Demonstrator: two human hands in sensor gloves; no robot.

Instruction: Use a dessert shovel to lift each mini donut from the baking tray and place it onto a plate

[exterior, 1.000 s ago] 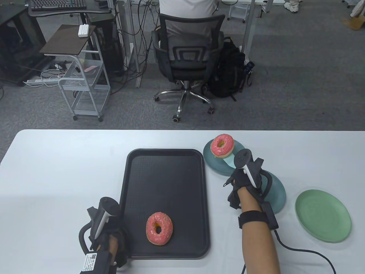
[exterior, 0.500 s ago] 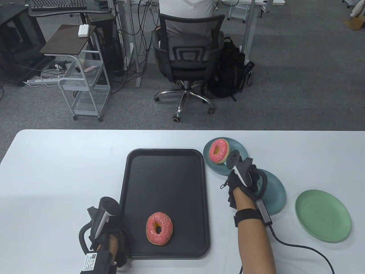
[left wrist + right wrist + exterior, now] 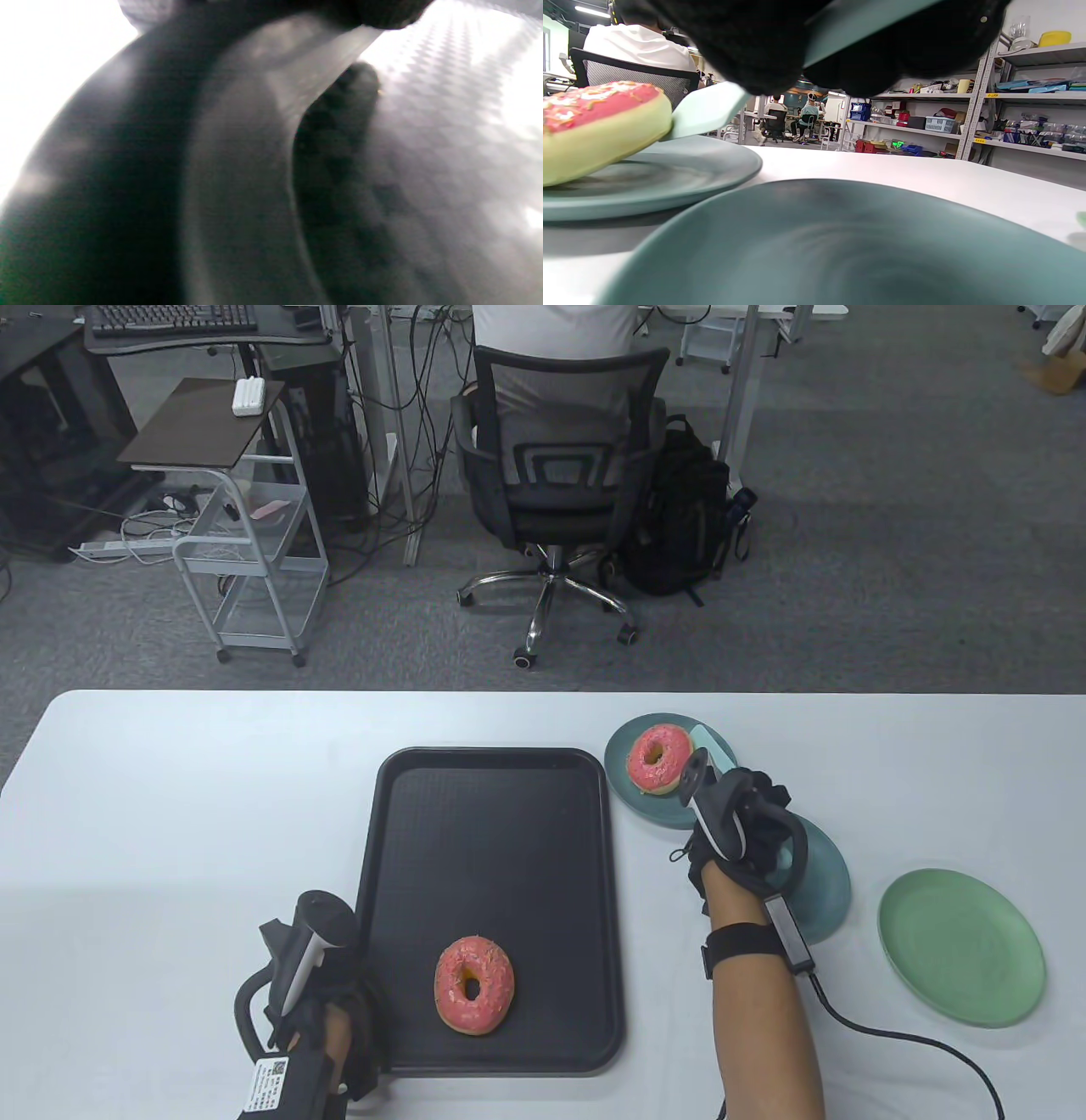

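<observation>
White table (image 3: 170,814); black rectangular plastic baking tray (image 3: 492,831) at centre, one pink-iced sprinkled mini donut (image 3: 473,984) at its 6 o'clock. Teal round plate (image 3: 632,802) at tray's 2 o'clock carries the second pink donut (image 3: 657,757), tilted against the pale-green dessert shovel (image 3: 706,110). Right hand (image 3: 738,823) grips the shovel handle, fingers curled. Left hand (image 3: 318,984) grips the tray's 7 o'clock rim, thumb inside.

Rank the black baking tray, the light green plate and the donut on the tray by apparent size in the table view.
1. black baking tray, clearly largest.
2. light green plate.
3. donut on the tray, smallest.
All sit at similar depth, so the order looks reliable.
</observation>
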